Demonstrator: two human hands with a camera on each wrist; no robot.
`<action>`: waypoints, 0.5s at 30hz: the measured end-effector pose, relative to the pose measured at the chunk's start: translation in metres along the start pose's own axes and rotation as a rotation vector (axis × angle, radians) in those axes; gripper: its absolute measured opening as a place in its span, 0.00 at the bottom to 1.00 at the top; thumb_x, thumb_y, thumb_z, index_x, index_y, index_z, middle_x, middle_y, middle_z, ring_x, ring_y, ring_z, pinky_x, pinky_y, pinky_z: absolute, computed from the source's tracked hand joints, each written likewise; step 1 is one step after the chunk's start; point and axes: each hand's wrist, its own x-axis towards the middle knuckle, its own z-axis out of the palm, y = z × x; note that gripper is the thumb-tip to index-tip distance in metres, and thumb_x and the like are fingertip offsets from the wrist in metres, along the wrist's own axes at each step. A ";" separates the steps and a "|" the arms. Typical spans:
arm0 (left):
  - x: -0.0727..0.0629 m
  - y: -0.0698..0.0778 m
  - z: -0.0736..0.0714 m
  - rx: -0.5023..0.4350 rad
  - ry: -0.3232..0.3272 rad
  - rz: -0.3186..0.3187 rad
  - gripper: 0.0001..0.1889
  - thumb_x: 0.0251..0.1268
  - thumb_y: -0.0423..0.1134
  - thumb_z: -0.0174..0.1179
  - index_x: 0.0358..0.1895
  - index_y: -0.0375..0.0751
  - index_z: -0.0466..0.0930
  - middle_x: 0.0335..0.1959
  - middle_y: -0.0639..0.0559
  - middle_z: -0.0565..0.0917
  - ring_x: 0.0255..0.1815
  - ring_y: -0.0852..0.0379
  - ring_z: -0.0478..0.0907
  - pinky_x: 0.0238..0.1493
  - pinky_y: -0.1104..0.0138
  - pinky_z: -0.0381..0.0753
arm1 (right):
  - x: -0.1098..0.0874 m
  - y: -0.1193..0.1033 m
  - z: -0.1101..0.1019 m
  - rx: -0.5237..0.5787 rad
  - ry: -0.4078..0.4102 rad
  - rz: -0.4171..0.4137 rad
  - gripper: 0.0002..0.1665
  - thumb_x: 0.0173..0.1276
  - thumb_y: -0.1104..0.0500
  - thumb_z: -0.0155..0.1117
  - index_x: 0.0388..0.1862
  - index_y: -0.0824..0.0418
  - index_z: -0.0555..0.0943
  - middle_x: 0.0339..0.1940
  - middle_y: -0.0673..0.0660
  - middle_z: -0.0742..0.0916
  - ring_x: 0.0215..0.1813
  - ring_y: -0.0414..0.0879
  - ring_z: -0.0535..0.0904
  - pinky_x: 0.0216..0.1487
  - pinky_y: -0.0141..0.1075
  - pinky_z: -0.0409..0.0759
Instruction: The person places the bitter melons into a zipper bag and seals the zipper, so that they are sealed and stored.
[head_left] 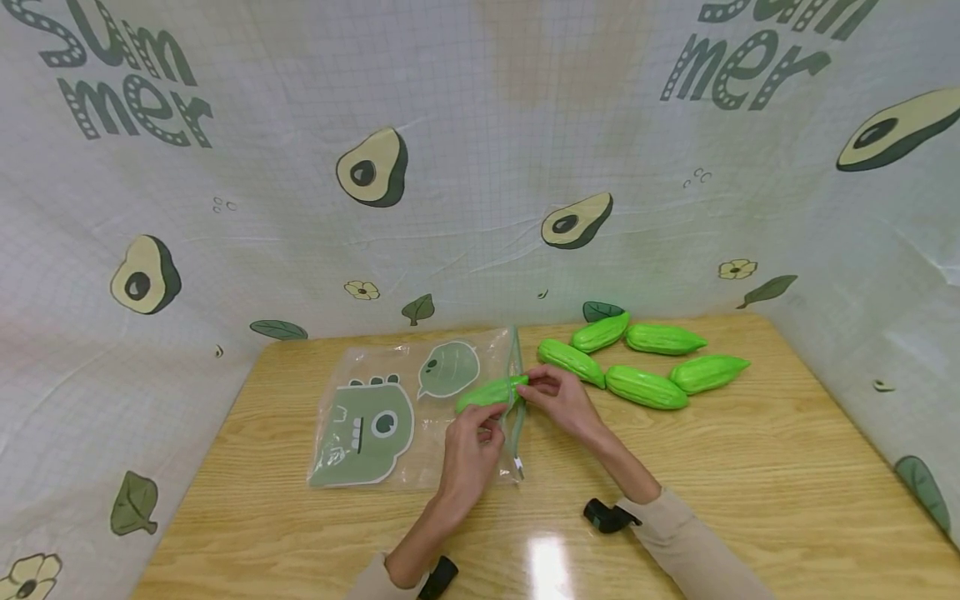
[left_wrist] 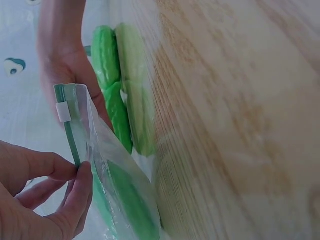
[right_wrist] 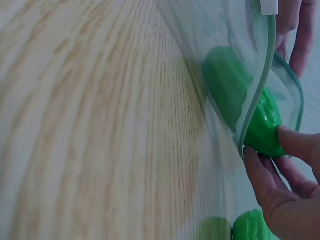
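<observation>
A clear slider bag (head_left: pixel 431 462) with green cartoon prints lies flat, its green-edged mouth facing right. My left hand (head_left: pixel 471 450) pinches the zip edge of the mouth, as the left wrist view also shows, below the white slider (left_wrist: pixel 63 112). A green ridged bitter melon (head_left: pixel 483 393) lies mostly inside the bag, its narrow end at the opening. My right hand (head_left: pixel 562 402) holds that end between thumb and fingers; in the right wrist view the bag's mouth gapes around the melon (right_wrist: pixel 267 122).
Several more green bitter melons (head_left: pixel 647 387) lie to the right of the bag on the wooden table (head_left: pixel 675 475). A printed cloth (head_left: pixel 480 275) hangs behind and at both sides of the table. Dark wrist devices (head_left: pixel 606 517) sit by the sleeves.
</observation>
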 end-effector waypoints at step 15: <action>0.001 -0.003 0.000 0.005 -0.006 0.021 0.18 0.57 0.14 0.56 0.47 0.29 0.88 0.38 0.37 0.84 0.39 0.46 0.85 0.39 0.68 0.88 | 0.006 0.002 0.006 -0.012 -0.018 -0.021 0.16 0.72 0.67 0.67 0.54 0.75 0.81 0.50 0.70 0.86 0.53 0.59 0.85 0.48 0.29 0.83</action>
